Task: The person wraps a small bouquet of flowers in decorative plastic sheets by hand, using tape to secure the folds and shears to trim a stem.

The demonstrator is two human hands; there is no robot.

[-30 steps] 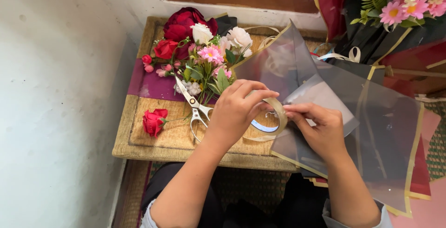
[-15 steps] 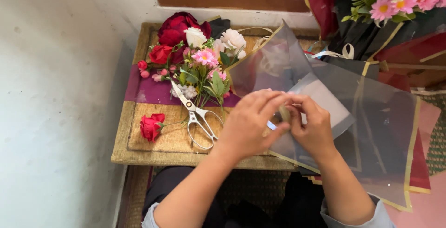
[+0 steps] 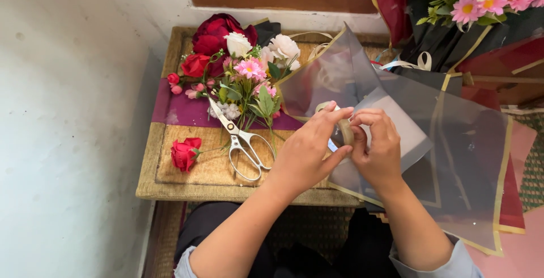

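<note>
My left hand (image 3: 309, 150) grips a roll of clear tape (image 3: 343, 129), held upright above the low woven table (image 3: 170, 182). My right hand (image 3: 378, 145) pinches at the roll's right side with fingertips, against the grey translucent wrapping sheets (image 3: 447, 142) with gold edges. Both hands meet over the sheets near the table's front right. Silver scissors (image 3: 241, 139) lie just left of my left hand.
A bunch of red, white and pink flowers (image 3: 241, 65) lies on a purple cloth strip (image 3: 181, 111). A single red rose (image 3: 184, 153) rests at the front left. A wrapped bouquet (image 3: 476, 12) stands at the top right. A white wall runs along the left.
My hands have drawn together and lifted the tape roll from lying flat to upright. The view has shifted slightly.
</note>
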